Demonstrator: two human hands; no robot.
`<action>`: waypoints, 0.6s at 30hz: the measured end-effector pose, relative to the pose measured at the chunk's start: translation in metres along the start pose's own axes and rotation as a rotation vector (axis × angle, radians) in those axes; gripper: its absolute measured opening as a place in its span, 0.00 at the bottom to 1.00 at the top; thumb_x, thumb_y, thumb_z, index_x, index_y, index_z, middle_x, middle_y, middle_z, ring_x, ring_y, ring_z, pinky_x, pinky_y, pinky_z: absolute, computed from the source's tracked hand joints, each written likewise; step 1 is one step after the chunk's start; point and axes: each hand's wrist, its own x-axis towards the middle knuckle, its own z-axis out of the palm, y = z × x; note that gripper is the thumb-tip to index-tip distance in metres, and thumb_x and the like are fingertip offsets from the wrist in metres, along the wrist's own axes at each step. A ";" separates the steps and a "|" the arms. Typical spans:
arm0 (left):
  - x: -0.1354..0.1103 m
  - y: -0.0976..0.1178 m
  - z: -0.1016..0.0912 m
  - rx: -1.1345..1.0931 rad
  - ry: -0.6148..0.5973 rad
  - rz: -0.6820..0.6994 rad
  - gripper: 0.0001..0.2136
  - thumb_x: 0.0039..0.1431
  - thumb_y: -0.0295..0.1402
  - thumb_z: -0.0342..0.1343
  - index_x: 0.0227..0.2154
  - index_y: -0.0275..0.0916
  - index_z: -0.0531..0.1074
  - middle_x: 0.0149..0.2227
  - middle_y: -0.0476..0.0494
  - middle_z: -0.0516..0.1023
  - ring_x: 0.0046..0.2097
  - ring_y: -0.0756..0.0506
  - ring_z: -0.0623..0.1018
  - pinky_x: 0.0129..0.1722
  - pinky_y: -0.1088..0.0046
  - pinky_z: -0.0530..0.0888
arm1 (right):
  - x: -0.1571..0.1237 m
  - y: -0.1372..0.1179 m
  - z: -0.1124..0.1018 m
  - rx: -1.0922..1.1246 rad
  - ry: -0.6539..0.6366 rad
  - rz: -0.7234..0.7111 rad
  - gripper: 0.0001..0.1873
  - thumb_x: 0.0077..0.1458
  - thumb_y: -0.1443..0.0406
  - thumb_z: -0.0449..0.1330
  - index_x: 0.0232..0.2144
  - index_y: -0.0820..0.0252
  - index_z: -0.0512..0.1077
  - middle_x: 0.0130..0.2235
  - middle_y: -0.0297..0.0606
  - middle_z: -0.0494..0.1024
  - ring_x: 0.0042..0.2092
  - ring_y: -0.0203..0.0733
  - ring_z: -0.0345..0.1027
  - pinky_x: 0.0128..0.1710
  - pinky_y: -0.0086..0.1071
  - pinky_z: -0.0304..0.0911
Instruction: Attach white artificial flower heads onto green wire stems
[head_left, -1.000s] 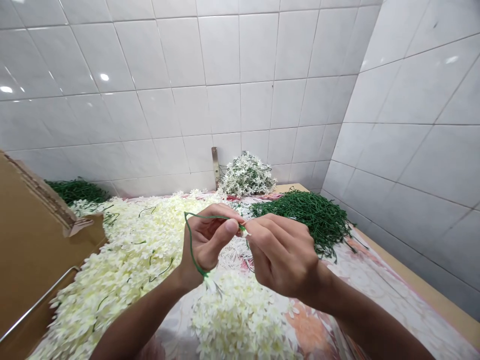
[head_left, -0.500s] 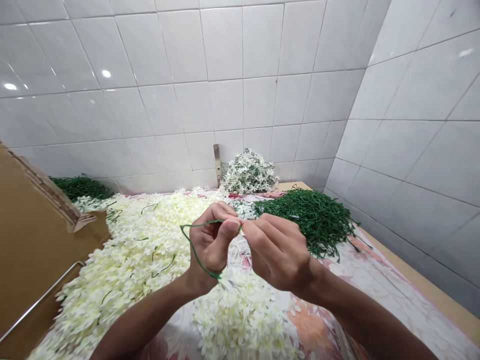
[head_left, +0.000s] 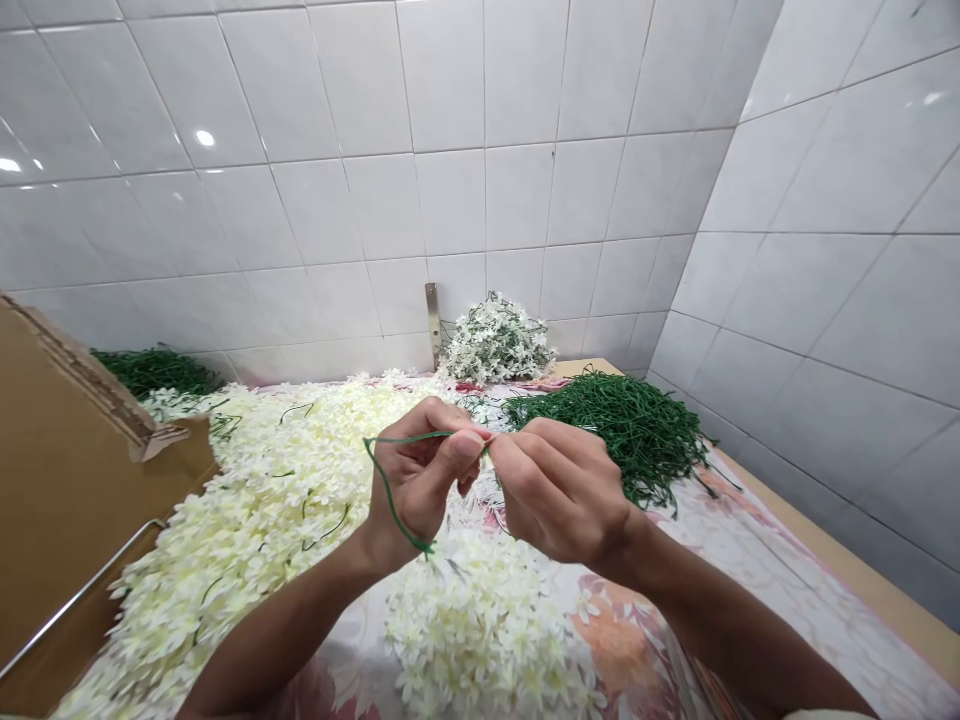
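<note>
My left hand [head_left: 420,480] pinches a thin green stem [head_left: 386,490] between thumb and forefinger. The stem bends sharply beside the hand, and its loose end hangs down near my wrist. Fingertips of my right hand [head_left: 559,490] are closed against the stem's other end and meet the left fingertips; the small spot between them is mostly hidden. Below both hands lies a small heap of cream-white artificial flowers [head_left: 487,640]. A much larger spread of the same flower heads [head_left: 270,520] covers the left of the patterned cloth [head_left: 750,590].
Behind my right hand is a pile of green stems [head_left: 615,430]. A mound of white flowers on stems [head_left: 496,340] rests against the tiled wall [head_left: 450,200]. At the left stands a cardboard box [head_left: 90,520], with more green stems [head_left: 154,370] behind it.
Both hands stay pinched together at nearly the same spot, with only a slight shift of the fingers. The bent stem still hangs from the left hand. The camera view has tilted slightly.
</note>
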 end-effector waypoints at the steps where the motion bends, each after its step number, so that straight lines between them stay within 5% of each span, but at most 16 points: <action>1: 0.000 0.001 -0.001 0.021 0.002 -0.005 0.12 0.58 0.41 0.58 0.27 0.37 0.72 0.19 0.50 0.66 0.19 0.53 0.64 0.15 0.79 0.60 | 0.000 0.000 -0.001 -0.009 0.005 0.007 0.08 0.54 0.75 0.52 0.37 0.67 0.67 0.23 0.36 0.69 0.25 0.36 0.59 0.23 0.31 0.56; 6: -0.002 0.008 -0.006 0.191 0.087 0.058 0.15 0.59 0.42 0.56 0.22 0.38 0.67 0.18 0.50 0.65 0.21 0.52 0.64 0.20 0.75 0.61 | 0.003 0.000 -0.003 -0.021 -0.006 -0.017 0.07 0.56 0.75 0.50 0.35 0.66 0.67 0.21 0.34 0.68 0.24 0.36 0.57 0.22 0.31 0.54; 12: 0.001 0.021 -0.017 0.345 -0.172 -0.043 0.19 0.62 0.40 0.51 0.17 0.38 0.62 0.17 0.51 0.59 0.21 0.52 0.58 0.22 0.70 0.56 | 0.006 0.001 -0.007 0.042 -0.082 -0.047 0.08 0.57 0.75 0.50 0.31 0.63 0.67 0.21 0.32 0.64 0.24 0.35 0.53 0.22 0.31 0.52; 18: 0.000 0.022 -0.015 0.268 -0.189 -0.106 0.18 0.61 0.42 0.53 0.19 0.39 0.63 0.16 0.51 0.61 0.19 0.52 0.58 0.20 0.73 0.56 | 0.006 -0.001 -0.008 0.084 -0.093 -0.022 0.08 0.58 0.75 0.49 0.31 0.63 0.67 0.22 0.32 0.64 0.24 0.35 0.54 0.23 0.31 0.53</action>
